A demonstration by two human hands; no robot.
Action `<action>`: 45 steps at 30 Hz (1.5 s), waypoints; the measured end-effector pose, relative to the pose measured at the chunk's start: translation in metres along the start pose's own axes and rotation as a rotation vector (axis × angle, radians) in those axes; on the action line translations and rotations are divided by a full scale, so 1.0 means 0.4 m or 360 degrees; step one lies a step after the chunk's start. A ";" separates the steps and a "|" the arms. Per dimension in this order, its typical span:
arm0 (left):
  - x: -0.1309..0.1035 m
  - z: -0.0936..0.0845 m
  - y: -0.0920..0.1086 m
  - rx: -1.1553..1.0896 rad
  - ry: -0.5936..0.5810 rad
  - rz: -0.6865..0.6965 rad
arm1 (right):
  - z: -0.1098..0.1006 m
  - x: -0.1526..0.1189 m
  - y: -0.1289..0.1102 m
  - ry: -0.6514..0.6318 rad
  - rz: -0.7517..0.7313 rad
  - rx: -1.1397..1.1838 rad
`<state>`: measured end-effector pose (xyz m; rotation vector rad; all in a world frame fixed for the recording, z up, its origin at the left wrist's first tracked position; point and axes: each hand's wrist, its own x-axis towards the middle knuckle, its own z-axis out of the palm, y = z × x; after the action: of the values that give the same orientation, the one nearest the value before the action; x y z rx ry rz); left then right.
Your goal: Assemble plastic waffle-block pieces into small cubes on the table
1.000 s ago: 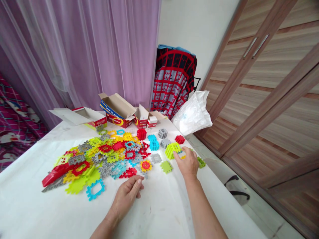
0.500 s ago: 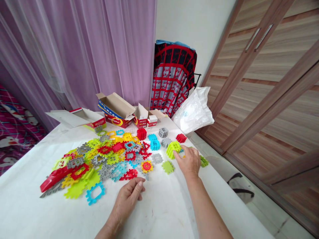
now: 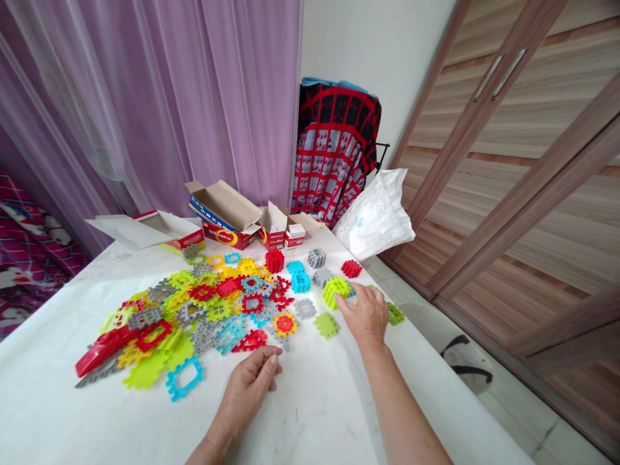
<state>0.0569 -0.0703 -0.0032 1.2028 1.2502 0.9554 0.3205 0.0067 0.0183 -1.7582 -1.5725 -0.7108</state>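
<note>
My right hand [image 3: 365, 313] is at the right side of a stack of lime-green interlocking tiles [image 3: 335, 292], its thumb and index finger on the stack's edge. Small bits of blue and orange show behind the thumb; the hand hides the rest. A single lime-green tile [image 3: 326, 326] lies flat just in front of the stack. My left hand [image 3: 259, 371] rests on the table with its fingers curled together and nothing visible in them. Beyond its fingertips lie a red-and-yellow gear-like piece [image 3: 285, 324] and a small grey piece [image 3: 285, 347].
A large mixed pile of plastic tiles [image 3: 217, 310] covers the left middle. Stacks of red [image 3: 274, 261], blue [image 3: 300, 281] and grey tiles [image 3: 316, 258] stand farther back. Opened boxes [image 3: 227, 216] line the back edge, with a white plastic bag [image 3: 375, 216] at the back right.
The view has shifted very slightly. Both hands and the tiles are otherwise practically as they were.
</note>
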 end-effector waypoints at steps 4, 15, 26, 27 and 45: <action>0.000 -0.001 -0.005 -0.0013 -0.0002 0.0000 | 0.003 -0.002 0.000 -0.0007 -0.0023 0.0072; -0.004 0.000 0.012 -0.0035 -0.0015 -0.0021 | -0.019 -0.029 -0.001 0.0016 -0.0001 0.0207; -0.007 -0.002 0.014 -0.0016 -0.0014 -0.0002 | -0.009 -0.033 -0.022 -0.0152 -0.0094 0.0224; -0.007 -0.002 0.013 -0.0017 -0.0015 -0.0002 | -0.008 -0.033 -0.022 -0.0148 -0.0104 0.0220; -0.011 0.002 0.029 -0.0018 -0.0015 -0.0040 | -0.005 -0.029 0.018 -0.0141 0.0029 0.0162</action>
<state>0.0582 -0.0729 0.0087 1.1789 1.2484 0.9363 0.3262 -0.0025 0.0099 -1.7477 -1.6205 -0.5406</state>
